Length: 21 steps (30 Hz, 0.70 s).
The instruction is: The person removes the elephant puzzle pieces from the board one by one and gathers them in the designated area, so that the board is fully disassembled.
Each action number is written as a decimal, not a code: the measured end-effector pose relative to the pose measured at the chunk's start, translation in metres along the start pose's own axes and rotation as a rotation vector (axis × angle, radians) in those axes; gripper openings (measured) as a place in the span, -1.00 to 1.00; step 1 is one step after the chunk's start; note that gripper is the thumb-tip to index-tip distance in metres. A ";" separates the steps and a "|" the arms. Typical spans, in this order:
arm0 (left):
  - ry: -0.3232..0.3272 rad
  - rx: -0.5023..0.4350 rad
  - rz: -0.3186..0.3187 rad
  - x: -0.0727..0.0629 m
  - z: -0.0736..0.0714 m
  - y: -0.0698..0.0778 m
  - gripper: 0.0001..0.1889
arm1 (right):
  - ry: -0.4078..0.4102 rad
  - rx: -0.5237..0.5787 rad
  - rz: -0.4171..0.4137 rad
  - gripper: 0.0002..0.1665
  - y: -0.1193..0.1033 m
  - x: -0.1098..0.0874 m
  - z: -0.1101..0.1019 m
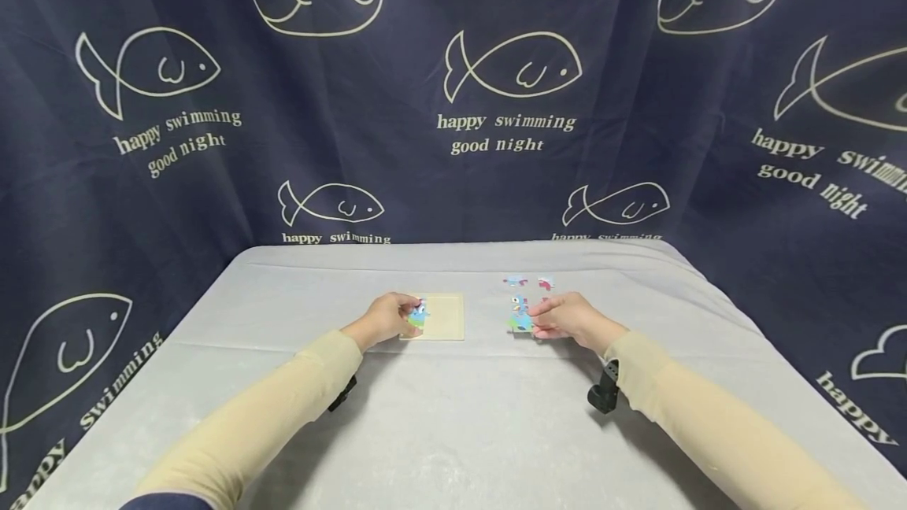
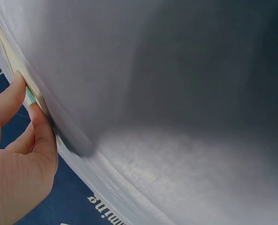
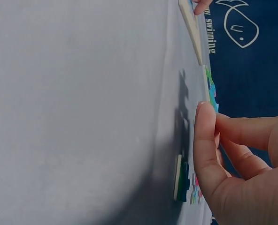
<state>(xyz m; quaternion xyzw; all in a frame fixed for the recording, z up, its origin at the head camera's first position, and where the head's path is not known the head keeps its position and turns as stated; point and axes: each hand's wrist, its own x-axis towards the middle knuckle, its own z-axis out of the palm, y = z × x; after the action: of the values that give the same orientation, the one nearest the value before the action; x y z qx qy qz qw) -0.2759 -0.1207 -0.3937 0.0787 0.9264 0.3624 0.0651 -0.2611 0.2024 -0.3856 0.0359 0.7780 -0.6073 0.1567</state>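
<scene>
In the head view a shallow pale wooden puzzle tray (image 1: 446, 318) lies left of the middle of the table. Colourful puzzle pieces (image 1: 416, 319) fill its left side. My left hand (image 1: 386, 316) holds the tray's left part, its thumb at the near rim and fingers farther back; a green edge of a piece (image 2: 30, 95) shows between them in the left wrist view. On the right, my right hand (image 1: 570, 318) pinches a blue and green puzzle piece (image 3: 210, 89) between thumb and fingers. That piece is raised, with its shadow on the cloth beside it.
Loose puzzle pieces (image 1: 515, 282) lie behind the right hand, one with red (image 1: 545, 283) among them. Another green and dark blue piece (image 3: 180, 180) lies under that hand. A pale grey cloth (image 1: 453, 415) covers the table, and a dark fish-print curtain (image 1: 510, 203) hangs behind.
</scene>
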 end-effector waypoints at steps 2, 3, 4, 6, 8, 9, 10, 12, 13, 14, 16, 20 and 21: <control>0.001 -0.004 0.001 0.001 0.000 -0.001 -0.39 | 0.011 -0.004 0.001 -0.62 0.002 0.001 -0.001; 0.000 -0.006 0.002 0.001 0.001 -0.001 -0.39 | 0.016 -0.008 0.003 -0.62 0.002 0.001 -0.001; 0.000 -0.007 0.004 0.001 0.001 -0.001 -0.39 | 0.021 -0.012 0.005 -0.62 0.003 0.001 -0.001; 0.000 -0.011 0.003 0.001 0.001 -0.001 -0.39 | 0.030 -0.025 0.010 -0.63 0.004 0.001 -0.002; 0.002 -0.011 0.004 0.001 0.001 -0.002 -0.39 | 0.035 -0.039 0.015 -0.65 0.005 0.001 -0.002; 0.002 -0.011 0.003 0.001 0.001 -0.002 -0.39 | 0.037 -0.046 0.019 -0.66 0.006 0.002 -0.003; 0.002 -0.014 0.003 0.000 0.001 -0.002 -0.39 | 0.039 -0.051 0.021 -0.67 0.006 0.002 -0.003; 0.001 -0.018 0.004 0.001 0.001 -0.002 -0.39 | 0.037 -0.057 0.023 -0.68 0.007 0.003 -0.003; 0.000 -0.022 0.005 0.001 0.001 -0.002 -0.39 | 0.036 -0.056 0.023 -0.69 0.007 0.003 -0.003; -0.001 -0.026 0.005 0.001 0.001 -0.002 -0.39 | 0.034 -0.055 0.023 -0.69 0.007 0.003 -0.003; -0.004 -0.032 0.005 0.001 0.000 -0.002 -0.39 | 0.022 -0.058 0.018 -0.69 0.007 0.004 -0.003; -0.005 -0.028 0.002 0.000 0.000 -0.003 -0.39 | 0.009 -0.075 0.012 -0.71 0.006 0.004 -0.002; -0.005 -0.028 -0.002 0.000 0.000 -0.003 -0.39 | 0.005 -0.084 0.009 -0.70 0.006 0.003 -0.002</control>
<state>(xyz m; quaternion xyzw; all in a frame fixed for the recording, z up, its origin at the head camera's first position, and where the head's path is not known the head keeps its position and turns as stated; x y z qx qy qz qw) -0.2764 -0.1226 -0.3955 0.0779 0.9212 0.3749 0.0689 -0.2632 0.2054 -0.3917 0.0343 0.8031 -0.5732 0.1590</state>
